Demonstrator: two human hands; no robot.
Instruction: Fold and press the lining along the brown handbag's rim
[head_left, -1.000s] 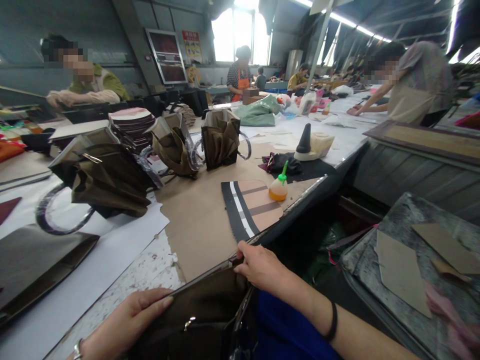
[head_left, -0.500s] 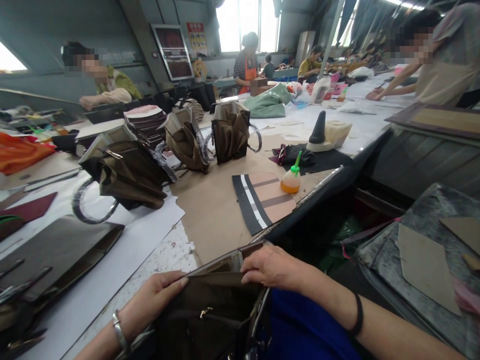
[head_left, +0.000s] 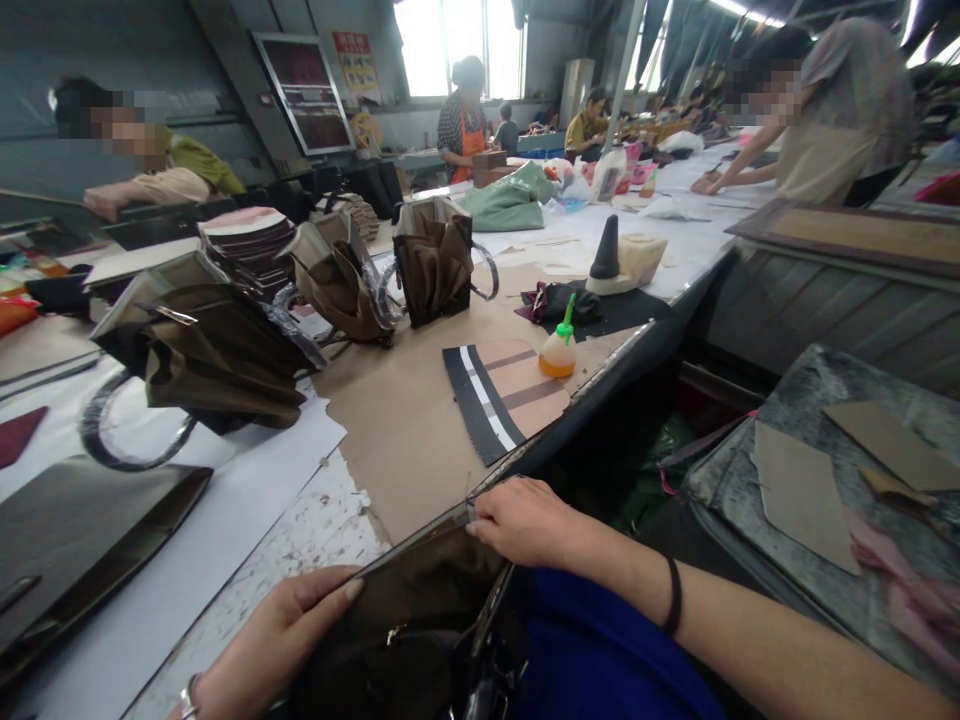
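Observation:
A dark brown handbag with a gold zip pull lies at the near table edge, partly on my lap. My left hand grips its left rim, fingers closed over the lining. My right hand pinches the far rim at the table edge; a black band is on that wrist. Past my hands lie a striped black, white and tan panel and a small glue bottle with a green nozzle.
Three unfinished brown bags with wrapped ring handles stand on the brown paper and white sheets. A black cone and dark fabric scraps sit farther back. Other people work along the long table. A grey tray with cardboard pieces stands at right.
The view swung right, then back left. Both hands stayed on the bag's rim; the bag's opening shifted slightly under them.

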